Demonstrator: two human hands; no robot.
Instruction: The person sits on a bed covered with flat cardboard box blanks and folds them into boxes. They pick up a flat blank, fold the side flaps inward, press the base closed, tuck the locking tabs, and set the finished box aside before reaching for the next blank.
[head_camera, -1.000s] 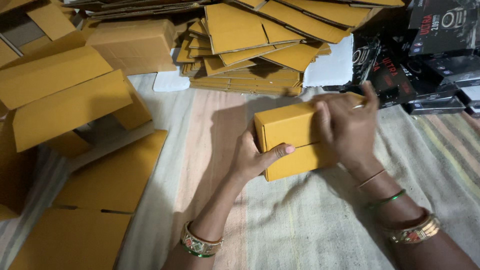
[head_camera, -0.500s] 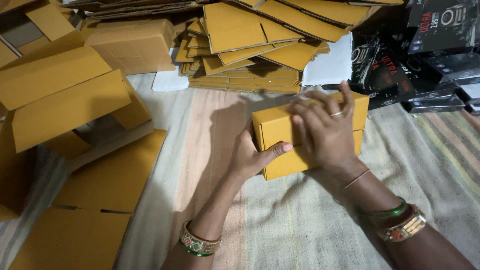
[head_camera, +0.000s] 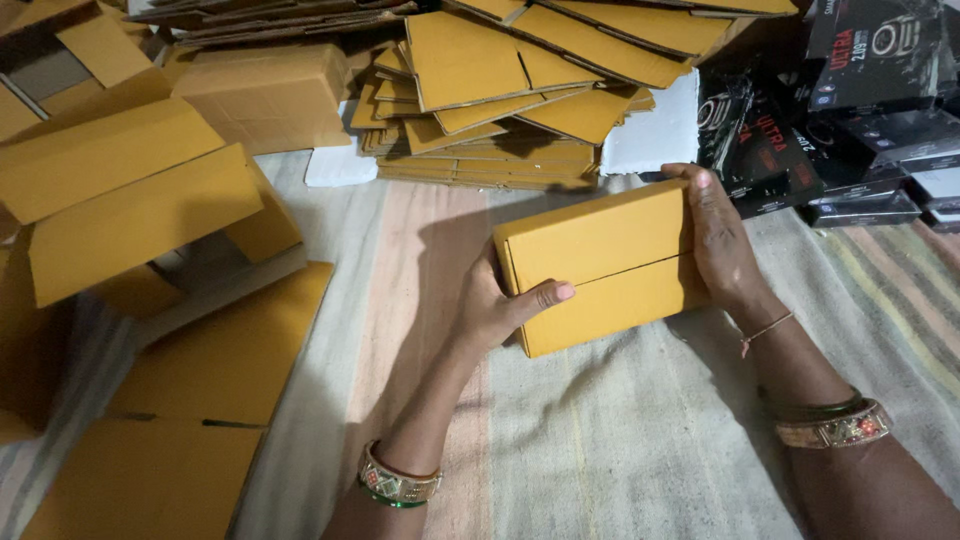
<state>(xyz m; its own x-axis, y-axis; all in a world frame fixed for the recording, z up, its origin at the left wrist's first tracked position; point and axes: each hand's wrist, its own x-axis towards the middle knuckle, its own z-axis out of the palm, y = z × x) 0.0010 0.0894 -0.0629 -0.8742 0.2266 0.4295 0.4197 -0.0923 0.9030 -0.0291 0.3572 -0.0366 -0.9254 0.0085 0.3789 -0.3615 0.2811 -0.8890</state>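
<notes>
Yellow cardboard box (head_camera: 605, 265), flaps shut, clamped end-to-end over the striped mat (head_camera: 620, 450): left hand (head_camera: 500, 305) grips near corner, right hand (head_camera: 722, 245) presses far end, keeping it square.

The box's (head_camera: 600, 265) underside and far face are hidden. The left hand (head_camera: 500, 305) covers its 9 o'clock end, fingers out of sight behind it. The right hand (head_camera: 720, 245) covers its 3 o'clock end. Both forearms are cut off at the 6 o'clock edge. The flat cartons (head_camera: 530, 90) at 12 o'clock and the black boxes (head_camera: 860, 110) at 2 o'clock run past the frame.
</notes>
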